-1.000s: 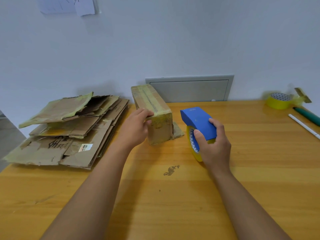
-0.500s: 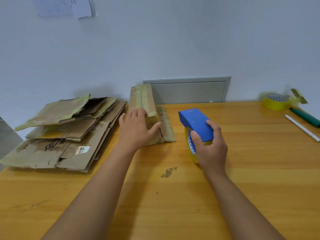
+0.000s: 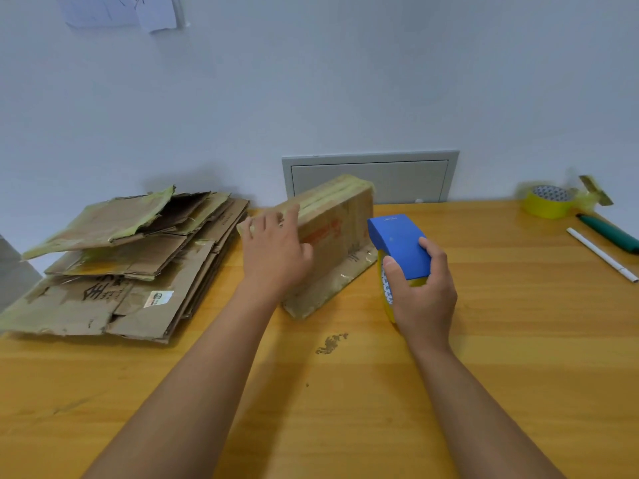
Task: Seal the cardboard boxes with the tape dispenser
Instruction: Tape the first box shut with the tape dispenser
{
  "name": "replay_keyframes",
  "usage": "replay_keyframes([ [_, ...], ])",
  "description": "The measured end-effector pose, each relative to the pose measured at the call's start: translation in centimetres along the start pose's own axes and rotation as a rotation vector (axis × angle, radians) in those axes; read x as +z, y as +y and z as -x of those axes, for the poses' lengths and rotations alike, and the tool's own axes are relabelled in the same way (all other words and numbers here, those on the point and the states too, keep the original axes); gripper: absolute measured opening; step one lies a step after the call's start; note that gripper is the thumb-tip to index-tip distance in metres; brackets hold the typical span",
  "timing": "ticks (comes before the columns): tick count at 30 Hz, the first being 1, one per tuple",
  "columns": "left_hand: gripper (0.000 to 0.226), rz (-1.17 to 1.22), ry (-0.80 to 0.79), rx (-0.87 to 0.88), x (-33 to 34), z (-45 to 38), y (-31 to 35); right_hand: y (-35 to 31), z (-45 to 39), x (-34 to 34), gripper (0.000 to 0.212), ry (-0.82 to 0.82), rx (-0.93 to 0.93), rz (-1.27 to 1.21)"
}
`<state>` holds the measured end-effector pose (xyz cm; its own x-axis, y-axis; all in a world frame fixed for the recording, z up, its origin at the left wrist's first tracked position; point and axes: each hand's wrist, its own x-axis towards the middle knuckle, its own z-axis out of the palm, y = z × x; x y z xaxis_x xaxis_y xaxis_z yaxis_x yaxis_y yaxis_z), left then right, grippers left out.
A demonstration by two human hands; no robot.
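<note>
A small taped cardboard box (image 3: 340,233) stands on the wooden table (image 3: 345,392), turned so a long side with red print faces me, one flap lying on the table. My left hand (image 3: 276,252) grips the box's left end, fingers over its top edge. My right hand (image 3: 423,288) holds the blue tape dispenser (image 3: 399,245) with its yellow tape roll, just right of the box.
A pile of flattened cardboard boxes (image 3: 124,264) lies at the left. A spare yellow tape roll (image 3: 548,200), a green pen (image 3: 608,233) and a white pen (image 3: 603,255) sit at the far right. A grey wall panel (image 3: 370,176) is behind the box.
My left hand has turned the box around on the table, so its long printed side now faces me. The dispenser in my right hand has barely moved.
</note>
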<state>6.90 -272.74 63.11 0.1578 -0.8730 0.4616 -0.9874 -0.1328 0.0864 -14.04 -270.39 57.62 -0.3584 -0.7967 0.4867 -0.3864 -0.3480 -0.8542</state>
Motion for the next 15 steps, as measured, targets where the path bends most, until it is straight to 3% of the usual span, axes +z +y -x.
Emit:
replay_keyframes([
  [5,0.048,-0.104,0.058,0.140,1.0,0.4,1.5,-0.2,0.0,0.0,0.055,0.015,0.014,-0.009],
  [11,0.036,-0.049,0.112,0.082,1.0,-0.8,-0.4,-0.1,-0.1,-0.3,0.055,0.033,0.032,-0.013],
  [15,0.062,0.061,0.069,0.130,1.5,-0.4,1.0,-0.1,-0.1,-0.1,0.056,0.039,0.025,0.001],
])
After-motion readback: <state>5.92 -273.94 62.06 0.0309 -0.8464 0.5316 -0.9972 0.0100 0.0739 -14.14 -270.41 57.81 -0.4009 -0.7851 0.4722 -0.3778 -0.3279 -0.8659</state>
